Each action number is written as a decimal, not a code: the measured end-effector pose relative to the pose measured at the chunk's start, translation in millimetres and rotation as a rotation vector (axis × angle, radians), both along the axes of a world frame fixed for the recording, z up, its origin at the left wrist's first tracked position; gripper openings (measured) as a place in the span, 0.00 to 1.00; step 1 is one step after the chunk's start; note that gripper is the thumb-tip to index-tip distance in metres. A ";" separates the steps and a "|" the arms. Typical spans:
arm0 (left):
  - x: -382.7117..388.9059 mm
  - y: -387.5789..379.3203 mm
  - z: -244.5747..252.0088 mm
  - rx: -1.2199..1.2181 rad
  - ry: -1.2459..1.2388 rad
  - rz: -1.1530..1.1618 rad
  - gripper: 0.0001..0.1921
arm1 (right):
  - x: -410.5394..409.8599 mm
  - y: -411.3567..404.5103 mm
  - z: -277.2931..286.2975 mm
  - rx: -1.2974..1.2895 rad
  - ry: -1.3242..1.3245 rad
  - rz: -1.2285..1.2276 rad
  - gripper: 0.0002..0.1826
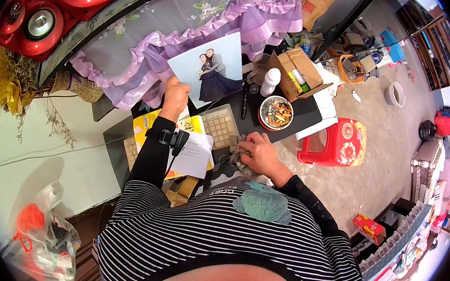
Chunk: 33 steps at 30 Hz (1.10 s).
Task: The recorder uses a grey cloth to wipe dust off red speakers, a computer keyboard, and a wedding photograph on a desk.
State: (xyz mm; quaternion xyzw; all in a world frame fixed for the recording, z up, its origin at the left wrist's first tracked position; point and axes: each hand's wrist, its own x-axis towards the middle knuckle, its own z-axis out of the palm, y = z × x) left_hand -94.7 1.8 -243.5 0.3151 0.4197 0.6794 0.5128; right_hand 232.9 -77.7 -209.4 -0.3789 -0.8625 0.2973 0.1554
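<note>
My left hand (175,98) grips the lower left corner of a photo print (215,72) and holds it tilted above the desk. Two people in formal clothes, posed against pale blue, appear on it. Low on the right, my right hand (263,154) is closed around a crumpled grey cloth (240,158) at the desk's near edge. Beside the cloth lies a keyboard (219,125) with pale keys, seemingly under a clear cover. White printed sheets (193,153) and a yellow booklet (145,124) lie below my left wrist.
An ashtray full of cigarette butts (276,113), a white bottle (271,82), a black pen (244,105) and an open cardboard box (298,72) crowd the desk's right side. Purple-trimmed lace (202,36) hangs behind. A red plastic stool (334,143) stands on the floor.
</note>
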 end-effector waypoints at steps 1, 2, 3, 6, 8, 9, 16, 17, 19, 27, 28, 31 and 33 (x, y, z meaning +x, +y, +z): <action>-3.1 0.3 -6.8 0.000 -0.001 -0.004 0.27 | 0.3 -0.1 0.2 -0.004 -0.010 0.000 0.18; -4.3 0.4 -9.6 -0.044 0.026 0.040 0.27 | 0.4 -0.7 1.5 -0.003 -0.012 -0.004 0.18; -5.6 1.1 -11.6 -0.088 0.054 0.084 0.27 | 0.4 -1.8 2.9 -0.016 -0.027 -0.001 0.18; -24.3 1.2 -31.2 -0.089 0.023 0.087 0.28 | 0.7 -3.4 2.4 -0.021 -0.040 0.006 0.17; -26.7 -0.8 -35.7 -0.088 0.064 0.087 0.28 | 2.1 -4.0 2.0 -0.014 -0.038 0.007 0.17; -25.2 -2.6 -34.5 -0.129 0.014 0.115 0.28 | 2.9 -4.3 1.9 -0.006 -0.038 0.002 0.17; -35.9 -8.4 -47.3 -0.156 0.034 0.128 0.27 | 0.6 -10.6 0.0 -0.029 -0.023 -0.009 0.16; -34.7 -7.3 -44.0 -0.180 0.059 0.125 0.26 | 0.9 -10.3 -0.4 -0.024 -0.024 -0.008 0.16; -27.0 -7.9 -40.9 -0.175 0.063 0.161 0.25 | 1.7 -11.0 -1.9 -0.038 -0.024 -0.007 0.16; -2.0 -25.5 -12.6 -0.146 0.362 0.340 0.24 | 4.5 7.5 -12.7 -0.145 0.163 -0.159 0.16; 2.8 -33.5 -5.9 -0.183 0.461 0.421 0.24 | 5.2 12.1 -15.9 -0.190 0.232 -0.207 0.16; 21.9 -65.4 30.8 -0.204 0.639 0.505 0.20 | 3.7 20.4 -12.8 -0.279 0.308 -0.284 0.17; 37.9 -94.1 40.3 -0.173 0.776 0.464 0.12 | 7.4 24.6 -20.5 -0.250 0.369 -0.176 0.18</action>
